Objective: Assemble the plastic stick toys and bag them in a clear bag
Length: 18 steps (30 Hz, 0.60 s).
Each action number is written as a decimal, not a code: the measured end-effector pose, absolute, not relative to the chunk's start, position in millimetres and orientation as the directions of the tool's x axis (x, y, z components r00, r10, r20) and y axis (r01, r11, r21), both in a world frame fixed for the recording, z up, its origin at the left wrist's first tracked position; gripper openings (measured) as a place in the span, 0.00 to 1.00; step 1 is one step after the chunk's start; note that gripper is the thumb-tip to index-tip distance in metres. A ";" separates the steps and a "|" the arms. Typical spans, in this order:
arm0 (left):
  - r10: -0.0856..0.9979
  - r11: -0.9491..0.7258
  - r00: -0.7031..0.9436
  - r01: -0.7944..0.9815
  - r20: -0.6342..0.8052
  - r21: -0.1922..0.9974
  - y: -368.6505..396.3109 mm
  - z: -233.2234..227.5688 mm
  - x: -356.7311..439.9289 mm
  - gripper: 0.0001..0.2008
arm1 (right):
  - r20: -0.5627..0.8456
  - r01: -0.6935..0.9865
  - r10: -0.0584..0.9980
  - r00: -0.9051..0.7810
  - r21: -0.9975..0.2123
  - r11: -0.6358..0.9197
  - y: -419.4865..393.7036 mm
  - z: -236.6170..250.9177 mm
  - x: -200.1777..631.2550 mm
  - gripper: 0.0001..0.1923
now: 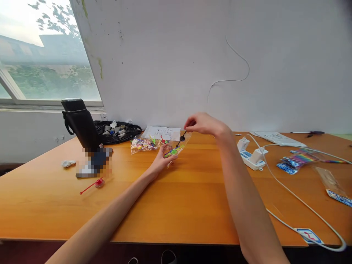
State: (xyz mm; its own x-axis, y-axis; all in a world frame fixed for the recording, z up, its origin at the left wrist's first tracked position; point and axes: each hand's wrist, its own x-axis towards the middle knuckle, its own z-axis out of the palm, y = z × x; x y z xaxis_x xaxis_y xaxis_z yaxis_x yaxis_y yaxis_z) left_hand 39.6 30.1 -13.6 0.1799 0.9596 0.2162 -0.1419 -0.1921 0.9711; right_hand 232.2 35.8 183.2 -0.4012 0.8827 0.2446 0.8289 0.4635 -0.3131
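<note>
My left hand (162, 158) holds a small clear plastic bag (176, 148) with a green toy piece inside, low over the wooden table (176, 205). My right hand (203, 124) hovers just above the bag's open end, fingers pinched on a thin black stick (182, 138) that points down into the bag. Just left of the bag lies another clear bag of colourful small toys (143, 145). A white paper sheet (162, 132) lies behind them near the wall.
A black flask (81, 123) stands at the left with a black bag of scraps (118, 131) behind it. A red spinning-top toy (95, 184) lies front left. At right are a white power strip (251, 156), white cables (299, 201) and shiny packets (298, 160).
</note>
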 end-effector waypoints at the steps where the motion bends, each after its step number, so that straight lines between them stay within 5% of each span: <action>1: 0.960 -0.193 0.179 -0.140 0.216 0.971 30.3 -13.3 39.6 0.37 | 0.215 0.825 0.880 -0.424 -0.310 0.473 39.5 179.4 226.9 0.09; 9: 0.959 -0.205 0.172 -0.133 0.227 0.970 34.5 -16.9 38.1 0.35 | 0.143 0.800 0.861 -0.487 -0.323 0.506 63.8 150.2 202.5 0.09; 15: 0.972 -0.172 0.145 -0.114 0.188 0.978 33.6 -16.8 38.4 0.36 | 0.590 0.821 0.773 -0.235 -0.306 0.483 48.4 156.8 175.4 0.13; 18: 0.967 -0.189 0.150 -0.124 0.206 0.974 35.1 -16.6 39.8 0.36 | 0.552 0.687 0.711 -0.436 -0.305 0.659 29.4 143.6 135.3 0.13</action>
State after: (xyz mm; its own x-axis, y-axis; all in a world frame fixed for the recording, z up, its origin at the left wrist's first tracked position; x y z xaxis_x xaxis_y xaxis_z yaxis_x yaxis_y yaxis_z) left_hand 39.8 35.1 -16.6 0.1501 0.9669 0.2063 -0.1244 -0.1885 0.9742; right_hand 135.3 29.4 143.6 -0.4365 0.7106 0.5518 0.6871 0.6592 -0.3055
